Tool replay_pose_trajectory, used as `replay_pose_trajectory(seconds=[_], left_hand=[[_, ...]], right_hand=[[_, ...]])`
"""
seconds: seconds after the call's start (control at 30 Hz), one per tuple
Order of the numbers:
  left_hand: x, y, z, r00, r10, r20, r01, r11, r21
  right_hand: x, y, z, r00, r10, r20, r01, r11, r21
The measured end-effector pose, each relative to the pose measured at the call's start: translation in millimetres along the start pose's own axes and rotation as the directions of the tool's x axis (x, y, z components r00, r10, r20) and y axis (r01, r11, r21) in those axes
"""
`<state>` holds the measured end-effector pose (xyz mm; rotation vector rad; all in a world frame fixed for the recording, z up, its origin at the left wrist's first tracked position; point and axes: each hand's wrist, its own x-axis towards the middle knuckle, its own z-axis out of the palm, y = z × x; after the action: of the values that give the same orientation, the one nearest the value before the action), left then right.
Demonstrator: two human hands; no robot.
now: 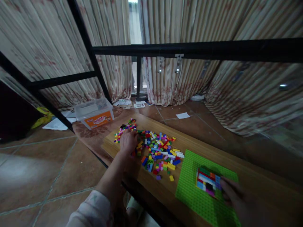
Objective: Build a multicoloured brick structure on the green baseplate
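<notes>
My left hand [129,141] reaches into the far-left part of a spread of small toy bricks [156,145] in many colours. Its fingers point down among the bricks and are mostly hidden, so whether they grip one does not show. At the lower right, my right hand [233,193] pinches the right edge of a small rectangular brick build [208,181]. Red, white, blue, green and purple bricks make up the build, around a dark gap. It is over a green studded baseplate [189,186]; whether it touches the studs I cannot tell.
The bricks and baseplate lie on a long wooden board [146,121]. Beyond its left end stands a clear plastic tub [94,113] with an orange label. A black metal frame [165,49] crosses in front of striped curtains [184,28]. Papers [183,115] lie on the tiled floor.
</notes>
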<state>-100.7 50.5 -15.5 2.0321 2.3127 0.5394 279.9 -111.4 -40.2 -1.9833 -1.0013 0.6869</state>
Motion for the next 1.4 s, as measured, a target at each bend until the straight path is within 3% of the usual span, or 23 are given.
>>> replay_pose_trajectory(seconds=[0.13, 0.23, 0.33, 0.43, 0.5, 0.57, 0.63, 0.7, 0.9, 1.1, 1.4], left_hand=[[6.2, 1.0, -0.1, 1.000, 0.009, -0.023, -0.008, 1.000, 0.023], [8.7, 10.4, -6.3, 0.991, 0.019, -0.132, -0.023, 0.999, -0.026], [-6.3, 38.7, -16.5, 0.985, 0.028, -0.173, -0.061, 0.979, -0.193], [-48.0, 82.6, -21.1, 0.980, 0.185, -0.077, -0.200, 0.866, -0.459], [-84.1, 111.9, -19.1, 0.929, 0.370, -0.002, -0.287, 0.717, -0.635], [-116.4, 135.2, -14.0, 0.825, 0.558, 0.090, -0.332, 0.607, -0.722], [-137.3, 151.1, -7.2, 0.764, 0.629, 0.141, -0.334, 0.573, -0.748], [-144.9, 160.6, 0.3, 0.740, 0.656, 0.146, -0.352, 0.564, -0.748], [-137.0, 171.5, 13.4, 0.769, 0.626, 0.129, -0.395, 0.624, -0.674], [-141.0, 176.9, 13.4, 0.753, 0.646, 0.125, -0.449, 0.643, -0.620], [-143.7, 177.6, 18.3, 0.800, 0.586, 0.133, -0.409, 0.693, -0.593]], right_hand=[[-10.7, -26.6, 1.8, 0.993, 0.116, 0.034, -0.118, 0.992, 0.047], [-11.0, -30.2, 0.5, 0.991, 0.130, -0.041, -0.125, 0.987, 0.099], [-10.6, -27.7, -1.5, 0.986, 0.125, -0.115, -0.105, 0.981, 0.165], [-11.8, -27.4, -2.7, 0.985, 0.097, -0.145, -0.069, 0.980, 0.187], [-13.4, -29.3, -3.2, 0.987, 0.066, -0.145, -0.040, 0.984, 0.174], [-15.3, -31.2, -4.0, 0.989, 0.041, -0.140, -0.018, 0.986, 0.165], [-16.8, -32.0, -5.3, 0.990, 0.029, -0.138, -0.007, 0.987, 0.158], [-17.6, -31.6, -6.9, 0.990, 0.022, -0.138, -0.001, 0.989, 0.148], [-18.6, -30.0, -10.4, 0.991, -0.031, -0.130, 0.040, 0.997, 0.071], [-19.6, -29.7, -10.3, 0.991, -0.075, -0.109, 0.081, 0.996, 0.048], [-22.2, -28.6, -10.0, 0.992, -0.092, -0.091, 0.097, 0.994, 0.053]])
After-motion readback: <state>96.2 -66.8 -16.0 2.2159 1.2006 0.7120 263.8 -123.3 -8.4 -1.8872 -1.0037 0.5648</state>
